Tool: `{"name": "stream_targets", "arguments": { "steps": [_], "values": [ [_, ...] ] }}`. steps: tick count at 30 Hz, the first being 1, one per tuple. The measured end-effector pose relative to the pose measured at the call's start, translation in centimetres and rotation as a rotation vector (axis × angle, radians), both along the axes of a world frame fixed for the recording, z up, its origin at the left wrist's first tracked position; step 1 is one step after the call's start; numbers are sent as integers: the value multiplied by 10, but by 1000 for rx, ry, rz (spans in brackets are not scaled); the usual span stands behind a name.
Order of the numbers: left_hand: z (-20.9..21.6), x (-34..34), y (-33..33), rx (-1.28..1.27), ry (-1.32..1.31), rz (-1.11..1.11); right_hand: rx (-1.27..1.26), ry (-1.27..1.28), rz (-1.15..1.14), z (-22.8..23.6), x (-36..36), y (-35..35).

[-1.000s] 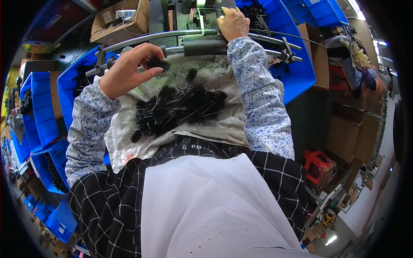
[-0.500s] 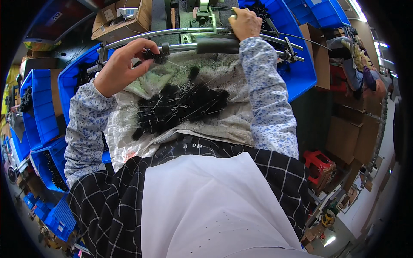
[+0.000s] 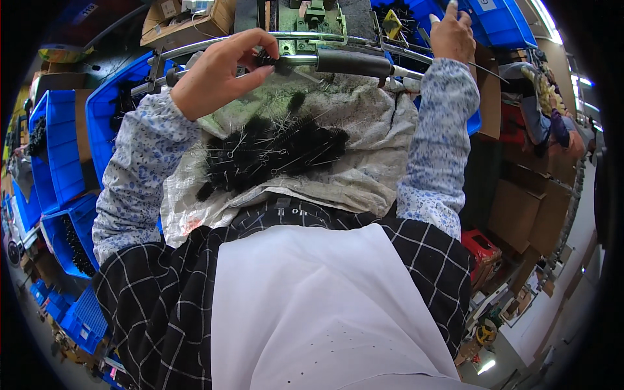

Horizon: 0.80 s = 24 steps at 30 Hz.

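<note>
My left hand point(image 3: 224, 73) is closed, thumb and fingers pinching small black bristle brushes point(image 3: 265, 58) in front of the metal rails. Thin wire stems stick out from the brushes to the right. My right hand point(image 3: 453, 38) is raised at the upper right, beyond the rail's end and over the blue bins; its fingers are apart and I see nothing in them. Between my forearms a pile of black wire brushes point(image 3: 279, 153) with looped wire ends lies on a soiled white woven sack point(image 3: 370, 175) across my lap.
A metal machine point(image 3: 315, 16) stands ahead, behind rails with a black sleeve point(image 3: 354, 63). A blue bin point(image 3: 104, 123) is to the left, and another blue bin point(image 3: 504, 26) at upper right. A cardboard box point(image 3: 221, 19) sits at upper left. Another person point(image 3: 552, 120) is at far right.
My right hand has moved away from the machine to the right, over the bins, and its fingers have spread. My left hand has shifted right and slightly forward, still pinching the brushes.
</note>
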<state>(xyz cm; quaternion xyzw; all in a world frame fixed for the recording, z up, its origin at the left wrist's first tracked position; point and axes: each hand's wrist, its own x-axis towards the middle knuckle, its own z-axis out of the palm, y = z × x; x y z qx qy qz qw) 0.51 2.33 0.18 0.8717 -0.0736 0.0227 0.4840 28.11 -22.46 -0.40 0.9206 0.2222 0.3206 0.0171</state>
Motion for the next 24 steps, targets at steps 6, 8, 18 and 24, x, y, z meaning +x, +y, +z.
{"name": "stream_targets", "arguments": {
  "steps": [6, 8, 18, 24],
  "values": [
    [-13, 17, -30, -128, -123, 196, 236, 1125, 790, 12, -131, 43],
    [-15, 15, -29, -191, -98, 187, 298, 1197, 721, 9, -151, 53],
    [-51, -18, -27, 418, 562, -138, 24, 189, 361, -72, -31, 47],
    [-85, -25, -22, 436, 674, -220, 38, 252, 318, -77, -24, 61]
  ]
}}
